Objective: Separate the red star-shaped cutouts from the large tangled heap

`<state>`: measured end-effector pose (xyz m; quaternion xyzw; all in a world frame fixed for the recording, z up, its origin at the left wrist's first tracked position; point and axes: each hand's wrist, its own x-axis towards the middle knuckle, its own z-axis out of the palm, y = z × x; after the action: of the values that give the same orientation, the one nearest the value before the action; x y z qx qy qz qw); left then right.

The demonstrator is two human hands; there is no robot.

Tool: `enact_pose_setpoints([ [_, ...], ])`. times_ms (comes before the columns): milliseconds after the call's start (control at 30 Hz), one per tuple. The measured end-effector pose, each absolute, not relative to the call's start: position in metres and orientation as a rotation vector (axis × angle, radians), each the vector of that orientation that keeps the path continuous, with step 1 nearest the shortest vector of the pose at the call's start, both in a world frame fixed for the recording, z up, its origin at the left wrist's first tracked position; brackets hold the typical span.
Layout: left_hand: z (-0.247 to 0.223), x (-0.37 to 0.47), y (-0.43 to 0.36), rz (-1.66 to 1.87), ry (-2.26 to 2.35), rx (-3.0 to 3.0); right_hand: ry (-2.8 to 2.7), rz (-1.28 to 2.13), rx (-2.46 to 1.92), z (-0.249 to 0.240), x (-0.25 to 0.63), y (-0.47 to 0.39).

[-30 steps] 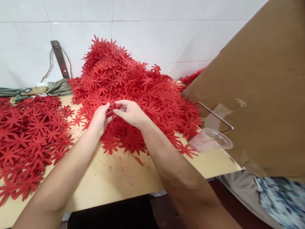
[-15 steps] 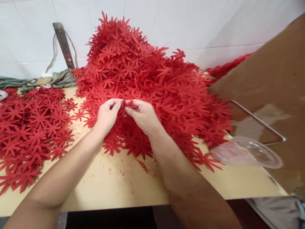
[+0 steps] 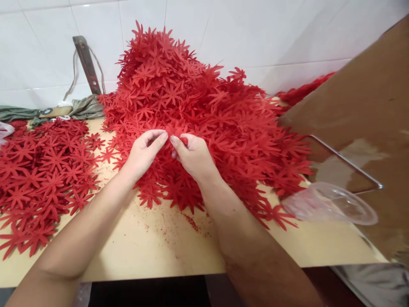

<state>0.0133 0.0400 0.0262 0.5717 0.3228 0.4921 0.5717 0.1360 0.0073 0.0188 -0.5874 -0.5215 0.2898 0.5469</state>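
Observation:
My right hand (image 3: 195, 154) is closed, thumb against curled fingers, on a red flower cutout (image 3: 184, 140) whose folded part shows beside the thumb. Just to its left, my left hand (image 3: 146, 150) pinches with thumb and forefinger at the edge of the same red flower; its outline blends into the red behind. Both hands are in front of a tall heap of red many-petalled flower cutouts (image 3: 159, 81), which look like thin cloth or felt. Between the two sets of fingertips is a small gap.
More red cutouts (image 3: 47, 166) spread over the left of the pale table (image 3: 143, 251). A brown cardboard sheet (image 3: 358, 111) leans at right, with a clear plastic container (image 3: 332, 204) before it. A metal bar (image 3: 86, 64) stands against the tiled wall near green-grey cloth (image 3: 87, 106).
My fingertips have drawn slightly apart. The right fingers have curled further around the red flower, and its raised petals between the hands have shifted toward my right thumb.

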Motion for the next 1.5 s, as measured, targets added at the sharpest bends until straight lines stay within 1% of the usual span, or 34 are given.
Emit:
enact_pose_setpoints([
  [133,0.024,0.012,0.044,1.159,0.793,1.493,-1.290,0.575,-1.487,0.018,0.134,0.007],
  [233,0.025,0.010,0.044,1.114,0.782,1.637,-1.279,0.603,-1.451,0.013,0.131,0.009],
  [367,0.029,0.008,0.044,1.057,0.774,1.584,-1.142,0.808,-1.212,0.006,0.126,0.012],
  [467,0.032,0.007,0.047,1.151,0.813,1.539,-1.056,1.064,-0.987,0.005,0.122,0.012],
  [567,0.033,0.006,0.051,1.210,0.843,1.499,-1.011,1.152,-0.930,0.006,0.120,0.012],
  [767,0.030,0.009,0.052,1.276,0.850,1.447,-0.922,1.068,-0.983,0.005,0.121,0.014],
  [900,0.028,0.008,0.053,1.236,0.917,1.481,-0.963,1.025,-0.987,0.002,0.121,0.016],
  [967,0.028,0.006,0.052,1.277,0.959,1.617,-0.991,0.951,-1.013,0.001,0.122,0.016],
  [1067,0.031,0.003,0.048,1.461,1.003,1.956,-1.056,0.781,-1.104,0.001,0.124,0.014],
  [1133,0.035,0.001,0.044,1.496,0.996,2.141,-1.115,0.673,-1.158,0.002,0.125,0.012],
  [1200,0.037,0.000,0.040,1.383,0.982,2.224,-1.160,0.602,-1.181,0.003,0.126,0.010],
  [1300,0.037,0.000,0.038,1.195,1.018,2.159,-1.148,0.575,-1.186,0.001,0.125,0.011],
  [1500,0.031,0.001,0.046,1.153,1.081,1.952,-1.075,0.682,-1.080,-0.002,0.118,0.013],
])
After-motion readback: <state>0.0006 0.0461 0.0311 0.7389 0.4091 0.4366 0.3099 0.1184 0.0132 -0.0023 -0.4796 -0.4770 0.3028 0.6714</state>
